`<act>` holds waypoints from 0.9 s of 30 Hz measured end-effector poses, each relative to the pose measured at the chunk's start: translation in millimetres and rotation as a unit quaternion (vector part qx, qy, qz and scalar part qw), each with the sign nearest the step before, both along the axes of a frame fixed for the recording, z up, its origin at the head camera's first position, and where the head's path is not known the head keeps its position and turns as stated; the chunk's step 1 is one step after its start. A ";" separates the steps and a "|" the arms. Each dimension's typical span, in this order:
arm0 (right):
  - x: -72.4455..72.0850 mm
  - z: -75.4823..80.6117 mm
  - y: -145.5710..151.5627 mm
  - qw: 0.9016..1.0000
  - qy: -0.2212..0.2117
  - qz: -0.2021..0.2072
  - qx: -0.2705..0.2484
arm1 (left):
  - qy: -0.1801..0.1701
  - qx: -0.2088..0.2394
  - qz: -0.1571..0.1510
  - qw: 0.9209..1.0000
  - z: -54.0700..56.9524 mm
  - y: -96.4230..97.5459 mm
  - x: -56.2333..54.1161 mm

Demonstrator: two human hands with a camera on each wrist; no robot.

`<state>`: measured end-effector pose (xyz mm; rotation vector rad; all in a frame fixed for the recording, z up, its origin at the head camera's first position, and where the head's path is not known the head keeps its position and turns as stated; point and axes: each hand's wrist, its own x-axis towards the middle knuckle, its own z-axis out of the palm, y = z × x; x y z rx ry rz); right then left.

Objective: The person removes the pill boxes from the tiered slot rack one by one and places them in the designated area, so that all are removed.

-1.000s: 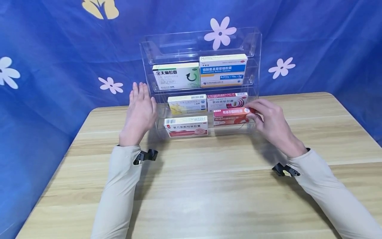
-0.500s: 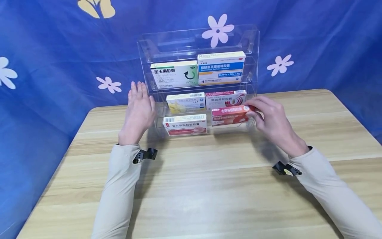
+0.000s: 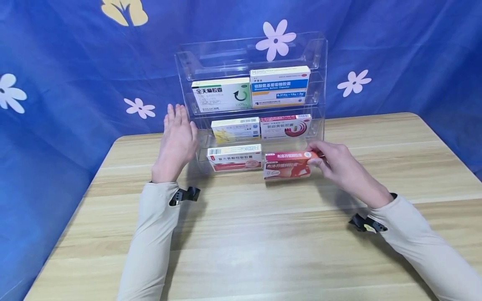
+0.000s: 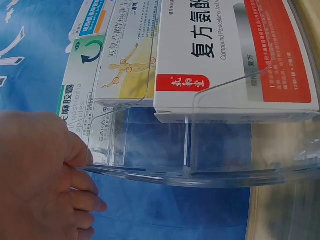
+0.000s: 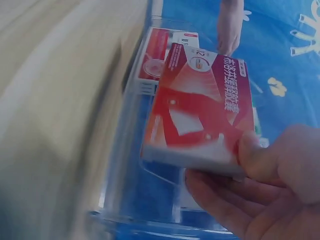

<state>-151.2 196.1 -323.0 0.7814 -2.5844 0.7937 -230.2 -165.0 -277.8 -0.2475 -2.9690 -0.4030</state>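
My right hand (image 3: pixel 337 167) pinches a red and orange medicine box (image 3: pixel 288 166) by its right end, thumb on the printed face and fingers behind, as the right wrist view shows. The box is in front of the lowest tier of a clear acrylic display rack (image 3: pixel 320 90). Flat against the rack's left side lies my left hand (image 3: pixel 176 142), its fingers straight and pointing up and away. In the left wrist view the thumb rests at the clear side edge. Left of the held box, a white and red medicine box (image 3: pixel 235 159) stands in the bottom tier.
On the middle tier stand a yellow and white box (image 3: pixel 236 130) and a pink and white box (image 3: pixel 286 126). Higher up are a green and white box (image 3: pixel 222 96) and a blue and white box (image 3: pixel 280 88). A blue flowered cloth (image 3: pixel 395 50) hangs behind the wooden table (image 3: pixel 244 251).
My right hand has drawn the red and orange box up out of the bottom tier and forward, toward me. The left hand stays at the rack's side.
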 end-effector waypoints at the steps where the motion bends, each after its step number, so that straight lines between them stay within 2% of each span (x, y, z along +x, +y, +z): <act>1: -1.0 -1.8 0.1 1.000 -0.013 -0.001 -0.001 | -0.001 0.001 0.001 1.000 -0.3 -0.3 0.0; 5: -6.0 -8.7 2.0 0.995 -0.100 -0.016 -0.018 | -0.001 0.003 0.000 1.000 -1.2 -1.2 -0.4; 7: -8.8 -11.4 4.2 0.984 -0.170 -0.032 -0.045 | 0.000 0.004 -0.001 1.000 -1.6 -1.4 -1.0; 9: -11.5 -13.5 7.0 0.962 -0.253 -0.043 -0.088 | 0.002 0.005 -0.003 1.000 -1.7 -1.0 -1.6; 12: -15.7 -17.8 11.9 0.915 -0.368 -0.041 -0.162 | 0.004 0.004 -0.005 1.000 -2.1 -0.6 -1.9; 14: -17.5 -22.3 15.5 0.885 -0.421 -0.029 -0.195 | 0.006 0.005 -0.007 1.000 -2.3 0.1 -2.1; 15: -18.2 -25.1 17.4 0.874 -0.440 -0.023 -0.205 | 0.008 0.007 -0.007 1.000 -2.4 0.4 -2.2; 17: -19.4 -31.3 20.8 0.855 -0.470 -0.015 -0.218 | 0.009 0.008 -0.007 1.000 -2.7 0.5 -2.3; 20: -20.8 -40.9 25.6 0.836 -0.495 -0.018 -0.236 | 0.014 0.011 -0.007 1.000 -2.9 0.6 -2.4; 23: -20.9 -47.8 27.6 0.822 -0.506 -0.028 -0.260 | 0.014 0.010 -0.007 1.000 -2.6 1.1 -2.0; 27: -17.2 -51.8 26.4 0.811 -0.505 -0.038 -0.293 | 0.015 0.008 -0.008 1.000 -2.3 1.5 -2.2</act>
